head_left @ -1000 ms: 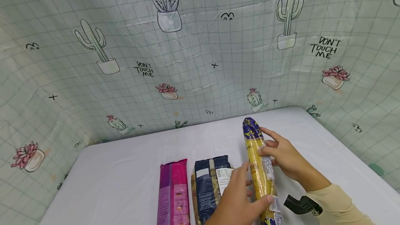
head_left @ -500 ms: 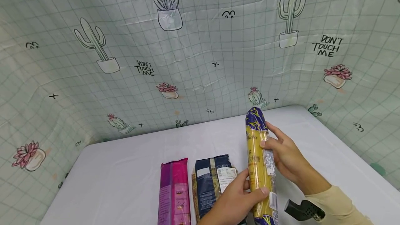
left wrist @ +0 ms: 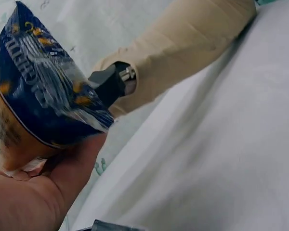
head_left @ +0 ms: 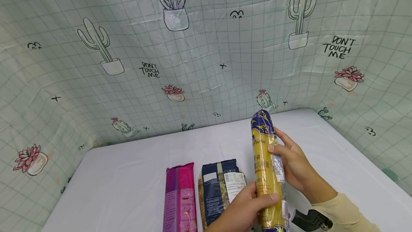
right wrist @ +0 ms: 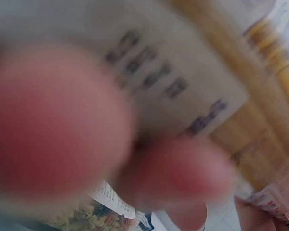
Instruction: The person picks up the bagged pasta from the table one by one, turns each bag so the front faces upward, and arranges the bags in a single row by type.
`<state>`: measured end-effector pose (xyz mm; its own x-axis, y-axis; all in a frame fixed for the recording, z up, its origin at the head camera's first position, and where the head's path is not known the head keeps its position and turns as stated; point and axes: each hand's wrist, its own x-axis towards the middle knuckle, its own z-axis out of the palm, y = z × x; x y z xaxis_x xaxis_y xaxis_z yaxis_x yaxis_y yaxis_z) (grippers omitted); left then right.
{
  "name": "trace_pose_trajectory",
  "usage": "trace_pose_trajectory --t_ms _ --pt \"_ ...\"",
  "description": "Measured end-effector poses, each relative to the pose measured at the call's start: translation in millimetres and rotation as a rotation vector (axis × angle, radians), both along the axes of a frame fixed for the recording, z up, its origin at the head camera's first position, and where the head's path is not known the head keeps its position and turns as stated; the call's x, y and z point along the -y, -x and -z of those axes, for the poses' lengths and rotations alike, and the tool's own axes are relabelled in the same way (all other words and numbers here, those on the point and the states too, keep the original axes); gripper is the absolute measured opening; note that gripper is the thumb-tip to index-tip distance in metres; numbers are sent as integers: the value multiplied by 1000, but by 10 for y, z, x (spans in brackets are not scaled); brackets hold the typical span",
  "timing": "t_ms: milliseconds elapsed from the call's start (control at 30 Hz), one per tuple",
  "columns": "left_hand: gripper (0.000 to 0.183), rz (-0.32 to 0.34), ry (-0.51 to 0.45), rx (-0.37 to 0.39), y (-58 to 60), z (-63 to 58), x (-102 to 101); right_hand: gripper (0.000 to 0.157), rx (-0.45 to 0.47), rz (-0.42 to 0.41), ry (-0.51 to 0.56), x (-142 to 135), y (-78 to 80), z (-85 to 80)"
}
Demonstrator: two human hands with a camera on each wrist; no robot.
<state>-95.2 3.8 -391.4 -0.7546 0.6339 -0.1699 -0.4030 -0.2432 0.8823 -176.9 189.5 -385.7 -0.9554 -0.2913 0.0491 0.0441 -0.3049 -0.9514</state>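
A long packet of spaghetti (head_left: pixel 264 160), clear over yellow strands with purple-blue ends, stands tilted in both hands at the right. My left hand (head_left: pixel 241 207) grips its lower part, thumb across the front. Higher up, my right hand (head_left: pixel 297 167) holds the right side, thumb on the front by the white label. In the left wrist view the packet's blue end (left wrist: pixel 43 91) rises above the left palm (left wrist: pixel 33 197). Blurred fingertips (right wrist: pixel 58 120) of the right hand lie against the label (right wrist: pixel 183 72) in the right wrist view. Fingers behind the packet are partly hidden.
A dark blue bag of pasta (head_left: pixel 212 196) lies just left of the left hand, partly covered by it. Further left is a pink and purple packet (head_left: pixel 186 196). The white table (head_left: pixel 122 185) ends at a cactus-print curtain (head_left: pixel 199 46). A black camera mount (head_left: pixel 310 219) sits on the right wrist.
The spaghetti packet has been raised slightly and turned, so its printed front shows more. My left hand has closed round its lower part; the right hand keeps hold of it.
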Motion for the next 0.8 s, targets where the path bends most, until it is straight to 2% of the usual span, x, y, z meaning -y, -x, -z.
trace_pose_trajectory --t_ms 100,200,400,533,633,800 --pt "51 20 -73 29 -9 7 2 68 -22 -22 15 -17 0 15" --pt "56 0 -97 39 -23 8 4 64 -37 -46 42 -29 3 23" --pt "51 -28 -69 43 -17 -2 21 61 -46 -113 73 -44 6 28" --pt "46 -32 -27 12 -1 -14 39 61 -81 -158 59 -66 9 27" --pt "40 -76 32 -39 -9 -24 37 60 -95 -191 45 -72 8 15" --pt "32 -209 144 -123 -47 -41 9 60 -87 -241 17 -64 2 -19"
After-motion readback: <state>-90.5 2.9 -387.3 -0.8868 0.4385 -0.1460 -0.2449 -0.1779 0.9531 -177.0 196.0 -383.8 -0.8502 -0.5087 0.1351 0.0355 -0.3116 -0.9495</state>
